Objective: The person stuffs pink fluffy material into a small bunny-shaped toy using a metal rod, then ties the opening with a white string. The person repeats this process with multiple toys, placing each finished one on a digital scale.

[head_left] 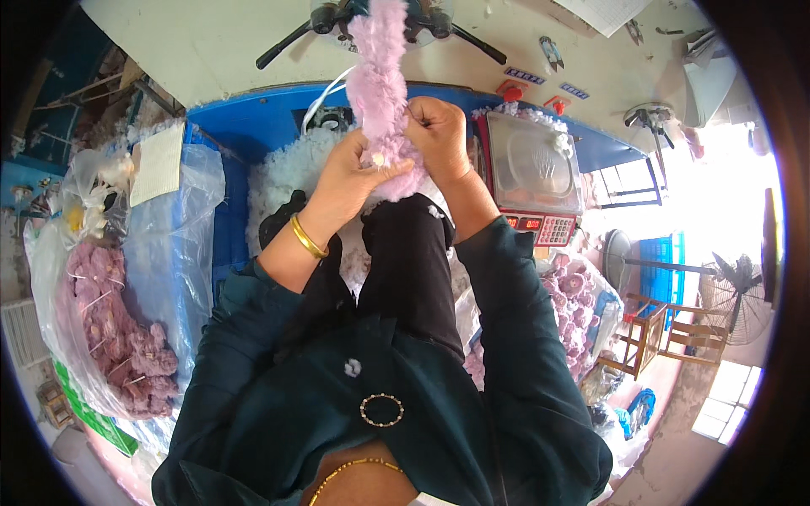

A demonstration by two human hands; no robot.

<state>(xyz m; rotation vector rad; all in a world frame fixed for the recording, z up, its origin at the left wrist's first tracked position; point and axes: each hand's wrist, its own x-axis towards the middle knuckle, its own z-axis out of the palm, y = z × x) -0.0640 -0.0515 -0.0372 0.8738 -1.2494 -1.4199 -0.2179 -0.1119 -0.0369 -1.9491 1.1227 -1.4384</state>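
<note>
Both hands grip a fluffy pink toy held upright over a blue bin of white stuffing. The left hand pinches its lower end; the right hand clasps beside it. A scale stands right, a bag of pink toys left.

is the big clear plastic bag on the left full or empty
Full, or nearly. The large clear plastic bag bulges with mauve fuzzy plush pieces packed against its wall, heaped deep toward the bottom.
</note>
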